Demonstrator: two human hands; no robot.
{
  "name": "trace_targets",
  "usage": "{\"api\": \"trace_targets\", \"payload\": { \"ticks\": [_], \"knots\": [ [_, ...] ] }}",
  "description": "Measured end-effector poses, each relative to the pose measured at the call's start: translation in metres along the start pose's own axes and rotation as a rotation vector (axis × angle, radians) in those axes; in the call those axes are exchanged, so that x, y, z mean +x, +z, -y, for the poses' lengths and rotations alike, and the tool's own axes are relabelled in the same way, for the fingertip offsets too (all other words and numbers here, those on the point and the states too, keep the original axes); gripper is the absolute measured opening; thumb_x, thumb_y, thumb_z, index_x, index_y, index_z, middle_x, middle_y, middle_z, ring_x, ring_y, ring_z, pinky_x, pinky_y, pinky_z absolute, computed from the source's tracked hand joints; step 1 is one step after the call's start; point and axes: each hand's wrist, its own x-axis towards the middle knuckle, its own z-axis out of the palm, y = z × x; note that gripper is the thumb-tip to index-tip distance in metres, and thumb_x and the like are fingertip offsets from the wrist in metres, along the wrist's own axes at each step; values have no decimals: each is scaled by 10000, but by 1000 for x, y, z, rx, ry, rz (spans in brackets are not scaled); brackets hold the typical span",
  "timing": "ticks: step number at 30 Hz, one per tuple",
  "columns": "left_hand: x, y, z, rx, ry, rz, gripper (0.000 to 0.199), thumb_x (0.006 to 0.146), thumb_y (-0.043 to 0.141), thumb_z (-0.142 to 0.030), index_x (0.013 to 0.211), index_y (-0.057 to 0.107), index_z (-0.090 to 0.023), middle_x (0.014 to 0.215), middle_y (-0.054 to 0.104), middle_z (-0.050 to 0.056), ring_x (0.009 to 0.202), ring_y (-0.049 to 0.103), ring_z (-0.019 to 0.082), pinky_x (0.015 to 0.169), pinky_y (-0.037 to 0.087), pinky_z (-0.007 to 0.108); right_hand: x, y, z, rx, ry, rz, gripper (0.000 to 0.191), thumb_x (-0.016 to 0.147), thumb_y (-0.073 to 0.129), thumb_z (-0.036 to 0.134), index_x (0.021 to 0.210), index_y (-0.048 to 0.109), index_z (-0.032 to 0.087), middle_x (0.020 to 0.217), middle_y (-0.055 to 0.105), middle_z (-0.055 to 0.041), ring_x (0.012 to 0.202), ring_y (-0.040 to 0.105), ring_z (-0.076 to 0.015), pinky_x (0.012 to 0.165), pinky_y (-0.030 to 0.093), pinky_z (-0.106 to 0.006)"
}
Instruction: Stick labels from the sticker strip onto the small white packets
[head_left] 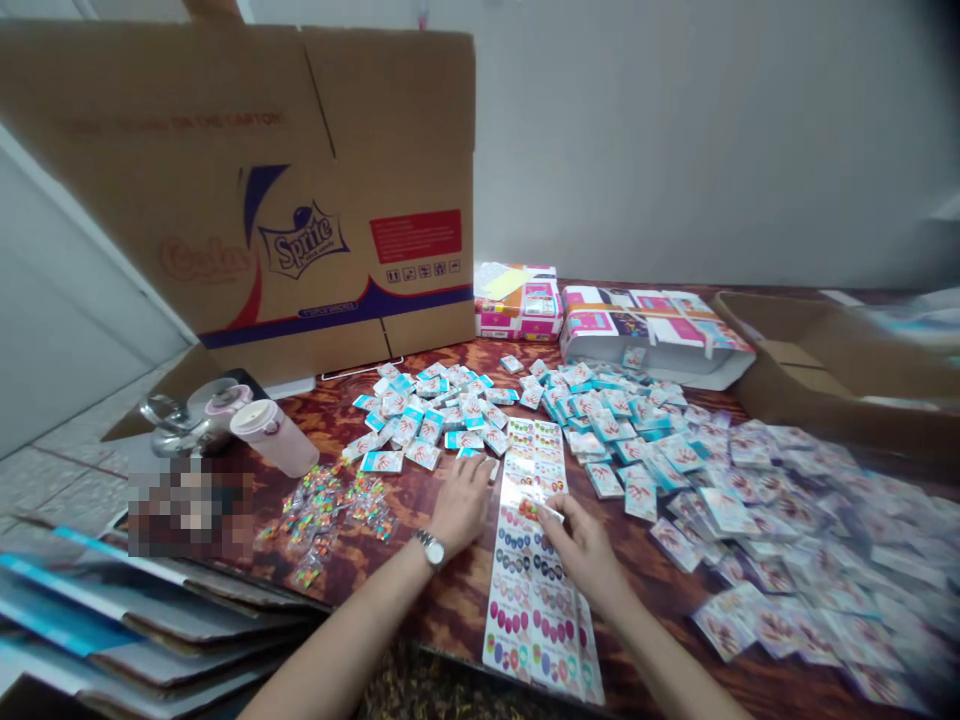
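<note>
Nail-sticker sheets (534, 600) ran lengthwise outward, right hand (585, 552) pinching them up top, left hand (459, 505) lying open just beside.

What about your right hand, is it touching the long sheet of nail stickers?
Touching. The head view shows the right hand resting on the long sheet of nail stickers, with its fingers lying on the sheet's surface.

A brown cardboard carton (300, 170) with blue-and-red Sprite print stands at twelve o'clock; a nail-sticker sheet (532, 600) at six shows multicoloured ovals.
</note>
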Motion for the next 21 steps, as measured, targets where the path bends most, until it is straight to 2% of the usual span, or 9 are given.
{"api": "trace_targets", "payload": {
  "ticks": [2, 5, 8, 11, 13, 17, 18, 21],
  "knots": [
    [16, 9, 12, 89, 35, 48, 395, 824, 407, -82, 1214, 445, -133, 1290, 439, 154, 1176, 378, 285, 939, 335, 475, 1, 0, 1, -26, -17, -9, 265, 851, 458, 433, 740, 468, 193, 525, 391, 61, 474, 375, -102, 461, 288, -214],
    [26, 19, 20, 98, 39, 81, 378, 833, 399, -85, 1200, 472, -140, 1206, 511, 161, 1104, 434, 290, 867, 373, 470, 1, 3, 3, -39, -38, 3, 262, 850, 460, 428, 736, 475, 193, 512, 380, 64, 461, 360, -97, 452, 276, -212],
    [22, 20, 23, 67, 16, 89, 373, 838, 428, -136, 1208, 477, -122, 1104, 565, 166, 1044, 472, 285, 857, 375, 455, 3, 5, 5, 30, 17, 15, 260, 835, 480, 435, 738, 479, 194, 520, 407, 60, 460, 376, -94, 447, 281, -208],
    [9, 11, 26, 15, -40, 69, 441, 855, 441, -247, 1278, 410, -125, 1104, 561, 161, 1022, 498, 272, 857, 393, 423, 4, 10, 9, 176, 126, 16, 271, 801, 520, 449, 728, 491, 190, 504, 430, 58, 457, 401, -95, 445, 295, -205],
    [-2, 0, 29, -206, -129, 28, 483, 872, 424, -325, 1319, 358, -157, 1148, 548, 139, 1051, 505, 246, 872, 404, 376, 3, 17, 13, 319, 201, 29, 273, 768, 558, 450, 725, 503, 186, 516, 440, 59, 452, 405, -89, 441, 303, -202],
    [-26, -19, 22, -1156, -384, -115, 480, 856, 467, -394, 1300, 385, -230, 1228, 523, 91, 1112, 497, 223, 923, 382, 344, -3, 32, 23, 575, 321, 144, 278, 714, 619, 432, 684, 502, 181, 518, 416, 73, 429, 387, -65, 417, 281, -184],
    [-31, -22, 19, -1317, -420, -141, 479, 839, 501, -393, 1279, 407, -229, 1207, 538, 90, 1088, 516, 221, 918, 387, 344, -4, 35, 26, 614, 338, 171, 280, 707, 627, 429, 674, 504, 180, 512, 414, 76, 423, 382, -59, 415, 275, -181],
    [-42, -28, 8, -1538, -472, -199, 461, 773, 614, -343, 1192, 470, -216, 1121, 577, 83, 1011, 558, 200, 889, 408, 321, -8, 44, 33, 680, 376, 214, 274, 687, 647, 423, 700, 539, 171, 544, 466, 65, 423, 388, -47, 419, 276, -179]
  ]
}}
